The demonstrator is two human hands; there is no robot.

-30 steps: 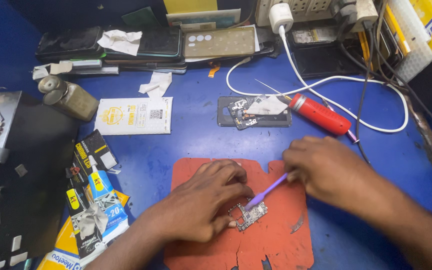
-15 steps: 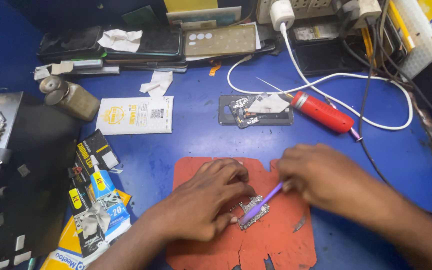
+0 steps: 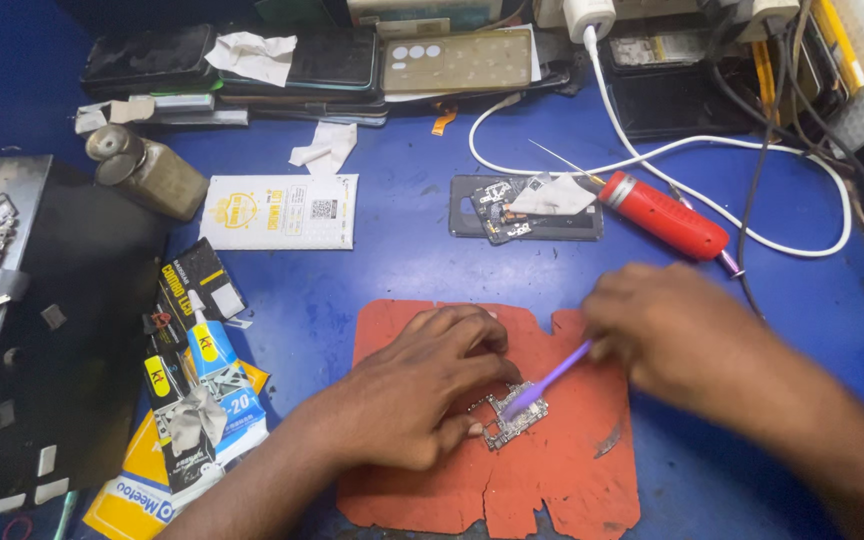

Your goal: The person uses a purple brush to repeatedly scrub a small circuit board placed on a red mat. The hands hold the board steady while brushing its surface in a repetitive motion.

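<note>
a: left hand [image 3: 407, 395] pressed flat on the orange mat [image 3: 552, 480], fingers curled loosely, fingertips pinning the small circuit board [image 3: 510, 415] at its left edge. not really gripping, just holding it down.

b: right hand [image 3: 672, 335] closed around a thin purple brush [image 3: 547, 382], handle pinched near its upper end, bristle end down on the board. a bit blurred, so can't tell which fingers do the pinching.

a: board sitting about mid-mat, between the two hands, tilted a little. mat torn and ragged along the bottom edge, lying on the blue worktop [image 3: 392, 270].

b: above the mat: opened phone [image 3: 527, 208] lying back-up with a scrap of white paper on it, and just to its right a red-handled tool [image 3: 660, 213] with a thin metal tip pointing up-left. white cable [image 3: 672, 150] looping round behind both, running from a white charger plug [image 3: 587, 17] at the top.

a: left side: white flat packet [image 3: 280, 211], small brassy bottle [image 3: 147, 172] on its side, glue tube boxes [image 3: 192, 385] in yellow, blue and black. dark tray [image 3: 12, 330] with tiny parts at the far left edge.

b: stack of phones and screens [image 3: 302, 65] along the back, crumpled tissue [image 3: 250, 55] on top.
</note>
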